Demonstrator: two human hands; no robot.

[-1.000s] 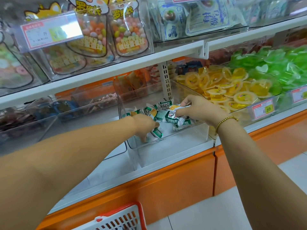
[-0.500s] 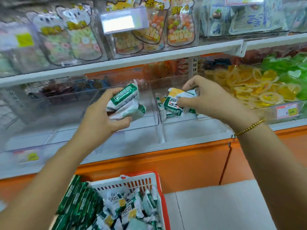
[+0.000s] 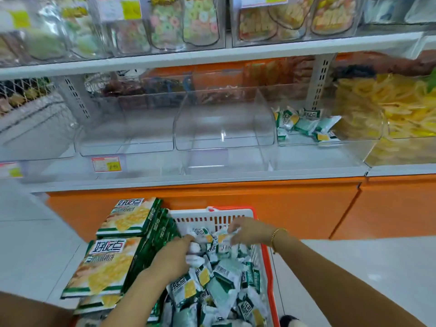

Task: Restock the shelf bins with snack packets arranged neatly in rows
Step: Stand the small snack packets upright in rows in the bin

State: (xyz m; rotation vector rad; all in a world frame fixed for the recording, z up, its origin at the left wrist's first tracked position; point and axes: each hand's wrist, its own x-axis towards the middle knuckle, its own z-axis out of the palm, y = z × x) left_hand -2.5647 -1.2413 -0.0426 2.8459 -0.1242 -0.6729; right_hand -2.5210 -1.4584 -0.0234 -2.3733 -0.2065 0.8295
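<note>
The 2 hands are down in the red basket (image 3: 207, 219), slightly apart. The right hand (image 3: 251, 230) curls its fingers round wrappers atop the heap of snack packets (image 3: 224, 282), while the left hand (image 3: 173, 254) has its fingertips buried among them, so its grip cannot be told. Just left of the left hand lies a stack of flat boxes (image 3: 106, 267); well beyond the right hand, a clear shelf bin (image 3: 295, 141) holds a few more packets (image 3: 304, 123).

Bare forearms (image 3: 335, 277) — a gold bracelet (image 3: 274, 237) at the right hand (image 3: 247, 230)
</note>
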